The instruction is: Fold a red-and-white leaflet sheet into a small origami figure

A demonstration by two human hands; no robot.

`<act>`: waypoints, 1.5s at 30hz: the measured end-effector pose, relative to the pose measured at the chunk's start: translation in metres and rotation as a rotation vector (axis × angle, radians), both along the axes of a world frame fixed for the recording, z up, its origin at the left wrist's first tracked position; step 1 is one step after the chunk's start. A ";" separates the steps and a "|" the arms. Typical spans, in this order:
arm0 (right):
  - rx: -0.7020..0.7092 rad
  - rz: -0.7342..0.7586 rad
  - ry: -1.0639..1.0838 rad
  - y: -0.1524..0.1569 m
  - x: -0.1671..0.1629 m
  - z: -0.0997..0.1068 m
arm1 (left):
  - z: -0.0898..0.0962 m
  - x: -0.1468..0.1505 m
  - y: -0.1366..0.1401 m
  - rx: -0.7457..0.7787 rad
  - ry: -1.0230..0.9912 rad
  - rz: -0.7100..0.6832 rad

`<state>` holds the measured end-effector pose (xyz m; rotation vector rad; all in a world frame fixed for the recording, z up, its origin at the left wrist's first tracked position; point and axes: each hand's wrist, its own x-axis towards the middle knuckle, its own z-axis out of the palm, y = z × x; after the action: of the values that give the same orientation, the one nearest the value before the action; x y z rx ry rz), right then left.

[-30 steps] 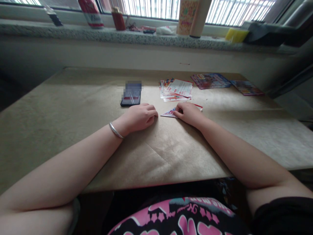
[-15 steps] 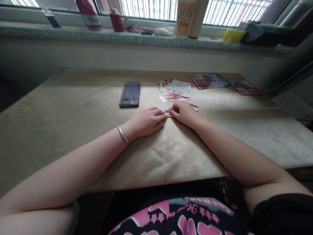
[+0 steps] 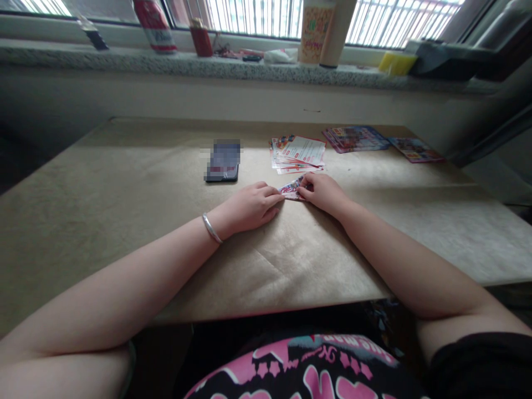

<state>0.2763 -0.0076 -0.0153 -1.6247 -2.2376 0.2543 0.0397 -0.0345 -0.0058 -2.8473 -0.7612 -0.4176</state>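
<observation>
A small colourfully printed paper card (image 3: pixel 291 189) lies on the table between my hands, much of it covered by my right hand. My right hand (image 3: pixel 324 193) is closed, its thumb and fingertips pressed together on the card's right part. With its fingers stretched out low on the table, my left hand (image 3: pixel 255 206) is open and its fingertips touch the card's left corner. A silver bangle (image 3: pixel 211 228) circles my left wrist. Just behind the card lies a loose fan of white, red-edged cards (image 3: pixel 299 152).
A dark phone (image 3: pixel 224 163) lies behind my left hand. Colourful card stacks, one larger (image 3: pixel 357 138) and one smaller (image 3: pixel 417 149), lie at the back right. Bottles, a red lighter-shaped item (image 3: pixel 201 39) and a yellow object (image 3: pixel 397 64) stand on the windowsill (image 3: pixel 233 72).
My right hand has slid a little to the right along the card, baring more of its coloured face. The white, red-edged part at its right no longer shows. My left hand has barely moved.
</observation>
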 end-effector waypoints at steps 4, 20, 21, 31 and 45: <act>0.099 0.020 -0.056 0.003 0.000 0.000 | 0.000 0.001 0.000 -0.001 -0.010 0.000; 0.347 0.396 -0.243 -0.016 -0.008 0.006 | -0.001 0.003 0.000 0.005 0.004 0.032; 0.334 0.405 -0.236 -0.016 -0.008 0.006 | -0.001 0.003 0.001 0.006 0.004 0.033; 0.218 0.357 -0.181 -0.020 -0.003 0.010 | 0.000 0.003 0.003 -0.024 -0.015 0.027; 0.175 0.326 -0.334 -0.032 -0.010 0.019 | 0.002 0.005 0.002 -0.032 0.000 0.050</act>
<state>0.2665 -0.0395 0.0041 -1.2836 -2.6872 -0.1414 0.0448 -0.0323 -0.0039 -2.8507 -0.8440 -0.4018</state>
